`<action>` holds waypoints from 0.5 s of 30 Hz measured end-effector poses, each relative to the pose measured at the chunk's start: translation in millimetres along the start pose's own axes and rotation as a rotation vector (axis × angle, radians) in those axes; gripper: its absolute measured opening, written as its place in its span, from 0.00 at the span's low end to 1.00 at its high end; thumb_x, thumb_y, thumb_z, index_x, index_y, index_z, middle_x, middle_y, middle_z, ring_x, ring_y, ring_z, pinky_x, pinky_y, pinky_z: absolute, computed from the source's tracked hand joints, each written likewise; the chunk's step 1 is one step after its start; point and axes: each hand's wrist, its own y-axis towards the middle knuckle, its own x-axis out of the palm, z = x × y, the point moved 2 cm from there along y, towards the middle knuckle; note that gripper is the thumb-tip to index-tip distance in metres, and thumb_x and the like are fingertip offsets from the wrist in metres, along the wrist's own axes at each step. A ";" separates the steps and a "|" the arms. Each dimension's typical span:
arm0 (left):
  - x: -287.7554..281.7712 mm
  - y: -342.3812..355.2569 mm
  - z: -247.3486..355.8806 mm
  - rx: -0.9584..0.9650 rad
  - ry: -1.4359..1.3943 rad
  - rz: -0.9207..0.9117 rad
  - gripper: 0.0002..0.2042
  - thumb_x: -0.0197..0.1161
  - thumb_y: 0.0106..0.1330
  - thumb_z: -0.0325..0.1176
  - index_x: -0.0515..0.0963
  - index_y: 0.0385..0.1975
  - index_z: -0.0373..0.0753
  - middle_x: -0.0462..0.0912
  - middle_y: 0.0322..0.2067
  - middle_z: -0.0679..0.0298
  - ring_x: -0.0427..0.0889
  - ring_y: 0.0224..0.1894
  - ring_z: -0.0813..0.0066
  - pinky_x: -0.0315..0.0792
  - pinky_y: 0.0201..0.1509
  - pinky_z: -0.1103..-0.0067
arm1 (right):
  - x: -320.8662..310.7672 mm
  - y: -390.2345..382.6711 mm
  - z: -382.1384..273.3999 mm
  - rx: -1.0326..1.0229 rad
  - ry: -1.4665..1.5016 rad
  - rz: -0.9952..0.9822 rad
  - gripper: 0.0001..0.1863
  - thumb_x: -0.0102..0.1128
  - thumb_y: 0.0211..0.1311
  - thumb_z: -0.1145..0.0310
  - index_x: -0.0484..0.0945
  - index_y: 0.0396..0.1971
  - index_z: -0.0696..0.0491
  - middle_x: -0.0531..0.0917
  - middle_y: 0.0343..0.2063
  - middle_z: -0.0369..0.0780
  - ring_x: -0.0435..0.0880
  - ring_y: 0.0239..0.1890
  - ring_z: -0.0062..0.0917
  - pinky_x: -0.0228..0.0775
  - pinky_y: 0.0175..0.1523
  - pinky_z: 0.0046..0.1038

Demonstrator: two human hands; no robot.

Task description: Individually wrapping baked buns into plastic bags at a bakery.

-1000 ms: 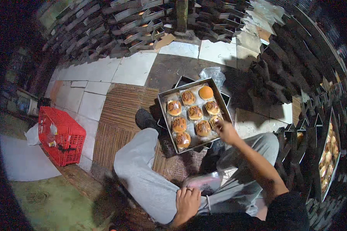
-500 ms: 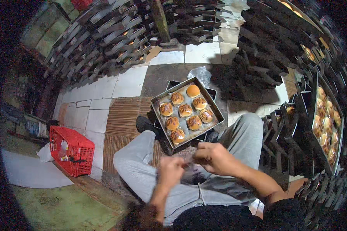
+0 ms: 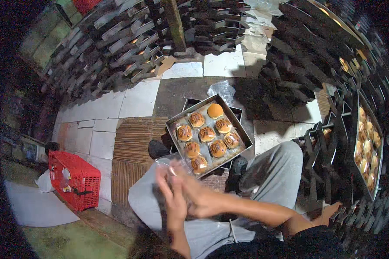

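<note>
My left hand (image 3: pixel 173 200) and my right hand (image 3: pixel 199 196) are close together over my left thigh, just below the near corner of a square metal tray. Both are smeared by motion. A clear plastic bag (image 3: pixel 163 162) shows at the fingertips, apparently gripped by my right hand; the left fingers are too blurred to read. In the tray (image 3: pixel 173 141) sit several round buns (image 3: pixel 207 134) with brown streaked topping. One plain glossy bun (image 3: pixel 215 111) lies in the far corner. Beneath the tray is another dark tray (image 3: pixel 237 108), mostly hidden.
A red plastic basket (image 3: pixel 84 183) holding plastic-wrapped items stands at the left. Stacked dark trays (image 3: pixel 112 47) line the far side and the right. A tray of wrapped buns (image 3: pixel 366 146) tops a right-hand stack. Crumpled clear plastic (image 3: pixel 221 92) lies behind the middle tray.
Both hands have moved left and slightly up from my lap, closer together, with fingers pointing away. The view has shifted a little; the buns keep their places in the tray.
</note>
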 end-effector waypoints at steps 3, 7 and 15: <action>-60.3 14.8 -133.1 -0.440 -0.480 0.254 0.21 0.51 0.79 0.51 0.74 0.59 0.43 0.82 0.50 0.64 0.82 0.49 0.71 0.76 0.50 0.74 | 42.9 26.5 16.2 0.145 0.206 -0.113 0.44 0.62 0.55 0.71 0.55 0.72 0.65 0.63 0.68 0.63 0.64 0.72 0.55 0.58 0.74 0.48; -126.4 27.9 -101.1 -0.268 -0.231 0.655 0.26 0.49 0.78 0.52 0.66 0.67 0.41 0.77 0.59 0.54 0.80 0.56 0.61 0.76 0.56 0.70 | 27.9 96.1 139.7 0.284 -0.503 -0.984 0.32 0.62 0.51 0.71 0.72 0.61 0.60 0.72 0.61 0.58 0.75 0.63 0.45 0.69 0.67 0.45; -142.2 51.6 -206.8 -0.401 -0.821 0.097 0.28 0.47 0.78 0.55 0.64 0.69 0.43 0.73 0.64 0.51 0.80 0.58 0.54 0.77 0.56 0.68 | -183.9 111.9 510.9 0.962 -0.927 0.460 0.25 0.61 0.62 0.52 0.77 0.50 0.57 0.77 0.51 0.50 0.75 0.56 0.49 0.73 0.57 0.51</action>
